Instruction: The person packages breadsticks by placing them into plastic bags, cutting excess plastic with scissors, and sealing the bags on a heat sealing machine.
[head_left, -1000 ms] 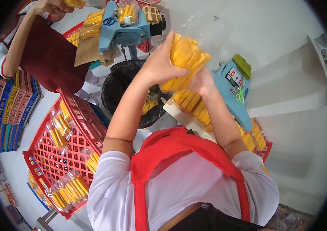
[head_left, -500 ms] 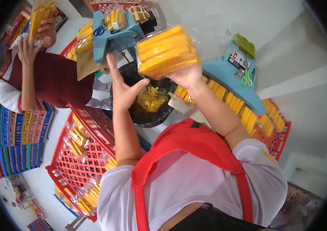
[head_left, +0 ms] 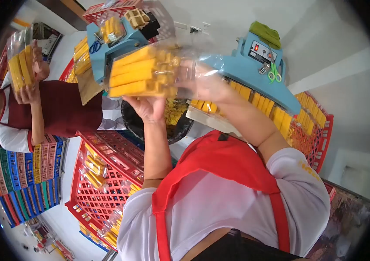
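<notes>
A clear plastic bag of yellow sticks is held up in front of me, its stick ends facing right and its loose plastic mouth stretching that way. My left hand grips the bag from below, fingers mostly hidden behind it. At the mouth end, my right hand is closed on the plastic, smeared by motion and partly seen through the film. Beneath them stands a black-lined bin with yellow scraps inside.
Two blue sealing machines stand ahead; green-handled scissors rest on the right one. Red crates of bagged sticks flank me. At left, a co-worker in a maroon apron holds another bag. Stacked coloured crates stand behind.
The bag has moved left and turned, with its mouth now to the right. My left hand, open and apart before, now holds it from below; my right hand has shifted to the mouth end.
</notes>
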The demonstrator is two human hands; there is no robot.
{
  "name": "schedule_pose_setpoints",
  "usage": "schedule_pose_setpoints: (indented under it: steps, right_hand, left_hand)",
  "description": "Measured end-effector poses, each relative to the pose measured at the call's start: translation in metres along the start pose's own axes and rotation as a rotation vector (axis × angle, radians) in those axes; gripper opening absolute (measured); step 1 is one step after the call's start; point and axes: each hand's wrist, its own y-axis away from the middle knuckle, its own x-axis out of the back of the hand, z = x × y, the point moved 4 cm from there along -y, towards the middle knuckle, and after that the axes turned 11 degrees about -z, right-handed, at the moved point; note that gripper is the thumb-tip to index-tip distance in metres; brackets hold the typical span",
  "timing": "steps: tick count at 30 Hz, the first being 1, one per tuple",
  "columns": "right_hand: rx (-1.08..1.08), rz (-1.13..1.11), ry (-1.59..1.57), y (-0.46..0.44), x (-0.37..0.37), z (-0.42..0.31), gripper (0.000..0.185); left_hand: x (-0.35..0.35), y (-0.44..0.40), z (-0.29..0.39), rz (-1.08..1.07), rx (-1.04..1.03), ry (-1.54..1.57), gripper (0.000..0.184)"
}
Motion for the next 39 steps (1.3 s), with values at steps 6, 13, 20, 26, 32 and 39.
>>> schedule_pose_setpoints:
  steps: [6,13,20,26,32,39]
  right_hand:
    - [0.228,1.045,1.408,0.114,0.109,-0.113,0.027]
    - [-0.615,1.156,1.764,0.182,0.212,-0.118,0.04]
    - [-0.384,1.102,1.734,0.179,0.245,-0.124,0.045]
    - [-0.35,1.042,1.14,0.208,0.254,-0.135,0.06]
    - [0.296,0.638,1.006,0.182,0.055,-0.144,0.064]
    - [0.214,-0.049,2.126,0.091,-0.058,-0.1,0.052]
  left_hand:
    - [0.009,-0.015,0.011,0.019,-0.056,0.236,0.072]
    - [-0.001,-0.05,0.031,0.016,-0.134,0.005,0.073]
    - [-0.023,-0.061,0.037,-0.003,-0.12,-0.035,0.072]
    - [-0.01,-0.057,0.051,0.062,-0.173,-0.087,0.063]
    - [-0.009,-0.052,0.067,0.071,-0.152,-0.112,0.059]
    - [-0.023,-0.051,0.068,0.015,-0.134,-0.109,0.058]
